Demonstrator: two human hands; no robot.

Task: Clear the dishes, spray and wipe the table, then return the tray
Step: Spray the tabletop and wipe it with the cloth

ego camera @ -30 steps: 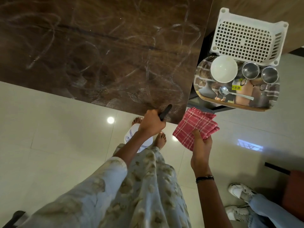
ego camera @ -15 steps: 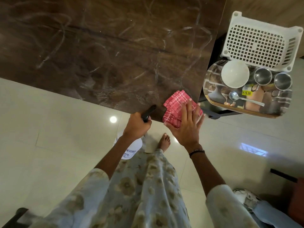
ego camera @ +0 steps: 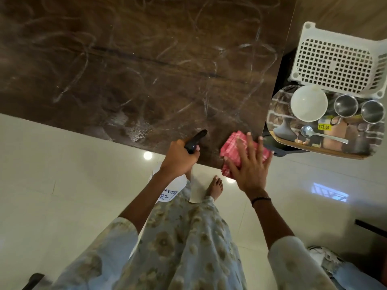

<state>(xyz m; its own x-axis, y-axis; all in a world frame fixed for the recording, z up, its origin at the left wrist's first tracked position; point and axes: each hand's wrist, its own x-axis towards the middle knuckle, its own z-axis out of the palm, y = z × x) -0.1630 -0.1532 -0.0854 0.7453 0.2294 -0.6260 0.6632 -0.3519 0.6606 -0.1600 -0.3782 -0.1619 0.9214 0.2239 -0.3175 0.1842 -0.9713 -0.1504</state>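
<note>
You're at the wiping step: your right hand (ego camera: pixel 250 164) presses the red cloth (ego camera: pixel 234 147) flat-fingered at the table (ego camera: pixel 129 65) corner, your left hand (ego camera: pixel 179 156) clenched round the spray bottle (ego camera: pixel 170 188). Next, sweep across the streaks; the loaded tray (ego camera: pixel 278 133) waits beside.

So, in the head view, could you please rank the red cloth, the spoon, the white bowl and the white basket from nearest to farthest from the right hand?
1. Red cloth: under the right hand, at the table's near corner.
2. Spoon: to the right, on the tray's near side.
3. White bowl: on the tray, beyond the spoon.
4. White basket: behind the tray, farthest.
</note>
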